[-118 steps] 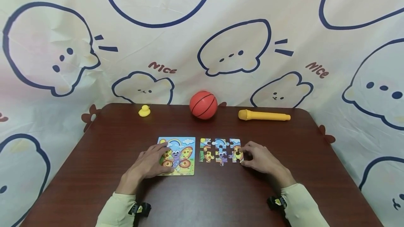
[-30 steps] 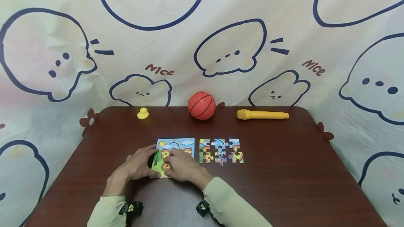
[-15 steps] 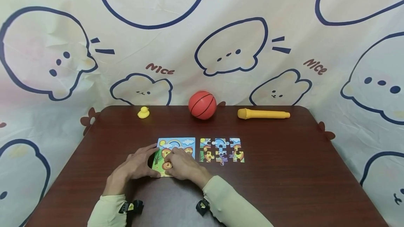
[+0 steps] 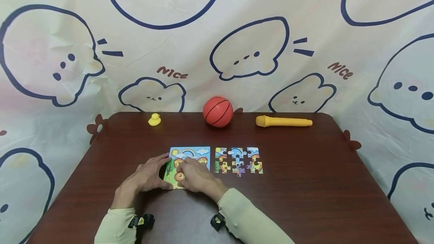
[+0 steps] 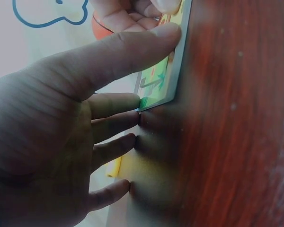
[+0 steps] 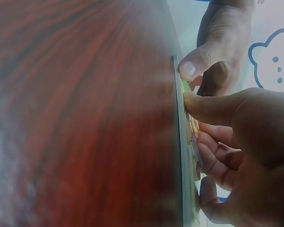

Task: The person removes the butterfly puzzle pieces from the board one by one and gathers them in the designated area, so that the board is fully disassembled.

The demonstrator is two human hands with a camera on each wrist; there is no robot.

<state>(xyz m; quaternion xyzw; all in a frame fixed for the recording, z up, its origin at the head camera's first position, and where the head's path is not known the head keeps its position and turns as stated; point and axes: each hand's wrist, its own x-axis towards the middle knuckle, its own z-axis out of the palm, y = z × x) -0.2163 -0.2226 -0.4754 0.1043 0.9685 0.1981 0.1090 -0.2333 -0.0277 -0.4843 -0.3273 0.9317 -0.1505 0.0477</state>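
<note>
While a bare left hand [image 4: 145, 176], spread wide, steadies a flat, square puzzle board [image 4: 188, 153] printed with a sun and rainbow, a bare right hand [image 4: 197, 176] bends its fingers narrowly onto the printed face. Whether they pinch anything, I cannot tell from my remote station. The board lies on a dark reddish-brown, wood-grained counter [image 4: 305, 183], the left thumb at its near edge, the index finger at its left side. Just beside it, to the right, sit six loose, brightly printed jigsaw pieces [image 4: 237, 154] in two rows of three.

That narrow gap worries me most: a sideways push from the right hand, or a slack left thumb, could slide the board into the nearest pieces and scatter both rows. Pressing at an angle might tip up an edge. The right arm's loose, pale green sleeve [image 4: 251, 215] could brush the lower row if it swings back low. With knuckles covering the board's middle, a badly seated edge there could go unnoticed.
</note>
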